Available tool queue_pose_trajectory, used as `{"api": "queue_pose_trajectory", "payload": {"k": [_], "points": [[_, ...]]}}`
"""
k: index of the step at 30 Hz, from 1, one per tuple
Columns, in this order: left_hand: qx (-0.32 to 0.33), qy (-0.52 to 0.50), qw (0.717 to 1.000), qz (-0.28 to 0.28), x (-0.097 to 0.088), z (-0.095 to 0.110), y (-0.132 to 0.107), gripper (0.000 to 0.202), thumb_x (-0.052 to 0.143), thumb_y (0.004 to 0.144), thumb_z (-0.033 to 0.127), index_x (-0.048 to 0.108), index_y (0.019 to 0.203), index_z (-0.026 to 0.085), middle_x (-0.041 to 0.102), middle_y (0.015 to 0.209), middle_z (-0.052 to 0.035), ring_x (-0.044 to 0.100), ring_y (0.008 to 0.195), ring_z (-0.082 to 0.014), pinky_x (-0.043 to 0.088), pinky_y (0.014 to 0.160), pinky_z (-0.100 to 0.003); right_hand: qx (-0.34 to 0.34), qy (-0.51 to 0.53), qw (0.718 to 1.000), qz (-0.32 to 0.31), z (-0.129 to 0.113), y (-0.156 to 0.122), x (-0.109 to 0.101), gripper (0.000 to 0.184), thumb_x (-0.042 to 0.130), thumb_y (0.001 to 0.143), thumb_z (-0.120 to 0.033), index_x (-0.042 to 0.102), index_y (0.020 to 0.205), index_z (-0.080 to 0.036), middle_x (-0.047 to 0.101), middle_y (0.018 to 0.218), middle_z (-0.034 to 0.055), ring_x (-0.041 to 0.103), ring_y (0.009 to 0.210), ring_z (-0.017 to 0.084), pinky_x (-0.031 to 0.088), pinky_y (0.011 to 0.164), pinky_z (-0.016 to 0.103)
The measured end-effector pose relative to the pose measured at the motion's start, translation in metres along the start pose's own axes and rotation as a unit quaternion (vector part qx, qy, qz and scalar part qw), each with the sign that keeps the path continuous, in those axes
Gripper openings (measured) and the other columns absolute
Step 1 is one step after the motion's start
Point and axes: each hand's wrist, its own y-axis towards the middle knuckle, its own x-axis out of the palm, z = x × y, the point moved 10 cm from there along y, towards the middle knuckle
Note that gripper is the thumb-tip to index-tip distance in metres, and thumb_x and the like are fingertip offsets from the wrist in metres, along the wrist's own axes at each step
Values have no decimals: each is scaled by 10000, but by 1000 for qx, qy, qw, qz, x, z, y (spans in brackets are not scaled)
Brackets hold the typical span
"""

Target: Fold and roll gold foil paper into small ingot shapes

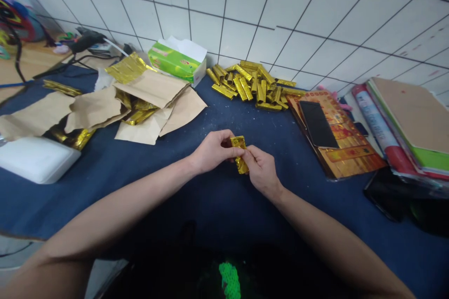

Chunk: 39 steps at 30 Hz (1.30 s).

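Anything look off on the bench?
One thing: a lone gold strip lies off to the left, apart from the pile of gold bars. Crumpled gold foil is also tangled among the rumpled, overlapping brown paper sheets.

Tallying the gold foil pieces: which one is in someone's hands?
The folded piece pinched between the left hand and right hand; the others lie loose, most heaped by the wall.

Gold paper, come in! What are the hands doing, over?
Left hand and right hand pinching gold foil strip. Folded gold foil pile ahead, not touched. Nothing between hands and strip, over.
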Motion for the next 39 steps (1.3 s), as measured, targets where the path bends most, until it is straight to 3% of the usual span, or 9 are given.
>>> {"api": "queue_pose_trajectory", "payload": {"k": [4,12,20,27,36,39], "points": [[-2,-48,999,-1,1,-3,1,203,639,674,177,451,608,139,555,538,39,516,450,-46,435,453,-169,-13,-20,1000,5,-2,1,-2,312,408,887,-348,520,648,-181,443,532,-37,408,472,80,338,462,211],[35,-64,997,13,-9,7,1,135,634,696,184,516,670,122,578,566,27,518,431,-43,436,437,-164,-17,-27,999,-4,-1,1,-1,306,411,881,-356,473,632,-189,419,531,-44,406,473,80,329,455,206],[46,66,996,-34,-4,11,2,108,579,756,210,557,700,119,563,571,26,517,457,-47,437,451,-167,-25,-63,996,-60,-5,2,10,299,405,871,-321,463,609,-190,418,510,-46,402,454,77,324,467,211],[93,67,993,40,-23,27,3,142,539,772,157,503,637,131,522,536,34,480,441,-40,419,427,-154,52,17,994,-98,8,1,15,347,450,852,-442,472,617,-188,458,480,-54,397,416,68,308,431,204],[75,48,993,83,-39,14,9,184,561,771,207,474,621,146,462,505,50,390,367,-23,308,339,-145,2,-36,995,-90,-2,1,12,392,383,886,-405,430,560,-194,421,445,-52,375,416,72,291,452,226],[74,52,992,90,-40,13,9,186,546,778,201,466,617,151,436,495,57,369,366,-22,287,341,-148,23,-7,995,-93,1,-1,14,389,383,886,-419,444,576,-192,430,443,-53,375,411,70,293,446,223]]}}
